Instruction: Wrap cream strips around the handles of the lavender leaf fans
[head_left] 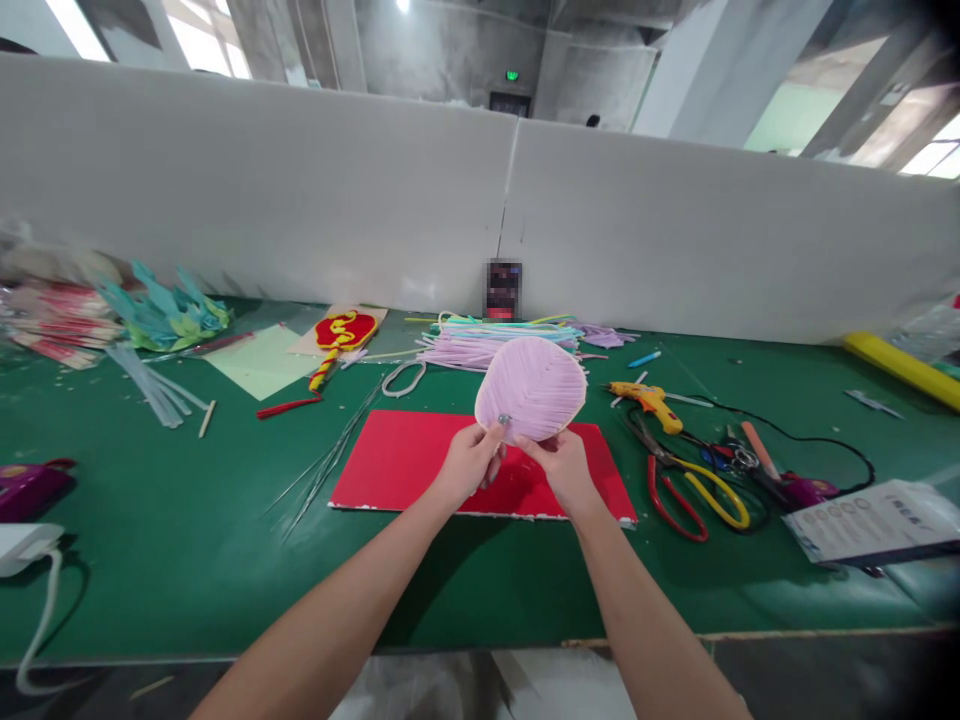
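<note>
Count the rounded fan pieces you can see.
2: the pink one, held by the left hand and right hand, and the red-and-yellow one, lying beyond the red board to the left. Others may be hidden.

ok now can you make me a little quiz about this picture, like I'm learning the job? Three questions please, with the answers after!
1. Pick one. What are the left hand and right hand both holding?
A) a red tassel
B) a lilac oval piece
C) a white cable

2. True or false? The yellow glue gun lies to the left of the red board, as you see it in the picture.

3. Fill in the missing word. The red board lies on a ____ tabletop.

Key:
1. B
2. False: it lies to the right.
3. green
</note>
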